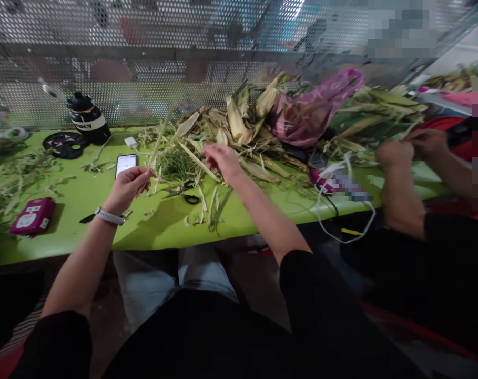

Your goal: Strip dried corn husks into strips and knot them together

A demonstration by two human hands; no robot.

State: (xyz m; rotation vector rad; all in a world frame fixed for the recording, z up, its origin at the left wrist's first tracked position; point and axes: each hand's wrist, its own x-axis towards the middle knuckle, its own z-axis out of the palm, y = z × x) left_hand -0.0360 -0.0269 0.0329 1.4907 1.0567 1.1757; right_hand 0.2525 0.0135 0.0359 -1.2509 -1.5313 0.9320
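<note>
Slanting up over the lime-green worktop (144, 237), left of its middle, comes a long, pale-green strip of leaf (160, 142), its lower end at the fingers of the left hand (129, 185). That grip is pinched on the strip, and a white band-like watch (109, 216) circles the wrist. Across from it, the right hand (222, 161) hangs in front of a big heap of dry, tan-and-green husks (239, 129), fingers loosely bent; blurred fingertips here, so I cannot tell whether this grip has anything in it.

Between the two hands sits a tangle of fine green shreds (174, 164), and just nearer the front edge lies a pair of black-handled scissors (179, 190), with pale peelings (211, 202) strewn to their right. Just behind the left hand, there's a dark-rimmed phone (125, 162) with a lit screen, a small white adaptor (131, 142) behind it.

Out to the left we go: a glossy purple box (33, 216) near the front edge, a black bottle with a white band (89, 121) at the back edge. Over right, a see-through pink-purple plastic bag (297, 118) rests against the heap, and toward the right end a co-worker's two hands (396, 152) meet close together above the worktop.
</note>
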